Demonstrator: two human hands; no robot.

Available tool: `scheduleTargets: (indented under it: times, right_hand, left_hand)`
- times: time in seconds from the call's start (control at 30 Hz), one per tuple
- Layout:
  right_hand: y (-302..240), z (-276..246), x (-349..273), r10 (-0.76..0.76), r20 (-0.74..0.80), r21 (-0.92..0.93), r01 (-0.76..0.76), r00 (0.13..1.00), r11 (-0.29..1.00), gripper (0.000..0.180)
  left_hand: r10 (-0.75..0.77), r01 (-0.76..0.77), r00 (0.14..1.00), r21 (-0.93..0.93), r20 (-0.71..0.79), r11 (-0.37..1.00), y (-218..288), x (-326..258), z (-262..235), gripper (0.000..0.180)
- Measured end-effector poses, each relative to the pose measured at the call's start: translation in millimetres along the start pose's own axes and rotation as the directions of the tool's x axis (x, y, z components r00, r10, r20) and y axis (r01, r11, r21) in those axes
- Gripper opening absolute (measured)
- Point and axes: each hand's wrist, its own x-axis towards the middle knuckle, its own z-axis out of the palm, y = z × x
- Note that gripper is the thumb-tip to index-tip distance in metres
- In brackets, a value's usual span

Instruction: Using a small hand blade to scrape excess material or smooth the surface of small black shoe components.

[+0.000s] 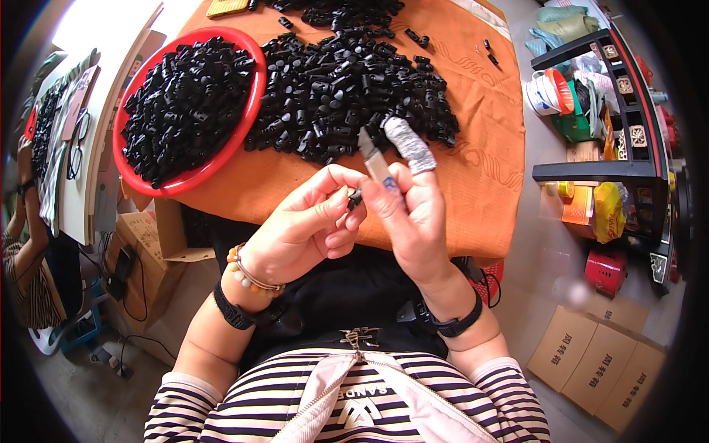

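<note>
My left hand (314, 218) pinches a small black plastic part (354, 199) between thumb and fingertips, just past the table's near edge. Right beside it, my right hand (413, 221) is closed around a utility knife (377, 164) with a pale handle, its blade pointing up and away. A grey-white knitted finger sleeve (410, 144) covers the right index finger, which is stretched out along the knife. Beyond both hands lies a big heap of similar black parts (332, 88). On the left, a round red basin (258, 96) is filled with more of them.
An orange cloth (484, 148) covers the table. Near its far end lie a yellow tray (226, 7) and a few loose parts. A dark shelf (591, 171) with bags and tubs stands right, flattened cardboard (598, 362) on the floor below. At far left, another person's arm (33, 214) shows.
</note>
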Motion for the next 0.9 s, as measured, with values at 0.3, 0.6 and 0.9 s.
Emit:
scheduleTargets:
  times: [0.3,0.6,0.9]
  right_hand:
    - [5,-34,10,-0.064,-0.241,-0.029,0.058,0.969,0.998,0.045]
    - [28,-86,16,-0.268,-0.399,-0.361,0.118,0.877,0.925,0.046]
    - [37,-79,30,-0.343,-0.227,-0.654,0.118,0.912,0.747,0.053]
  left_hand:
    - [0.374,-0.295,0.902,0.327,-0.215,0.898,21,-10,1,0.03]
    - [0.84,-0.651,0.528,0.575,-0.127,0.496,130,-49,-38,0.035]
    - [0.763,-0.549,0.626,0.603,-0.163,0.579,108,-45,-26,0.044]
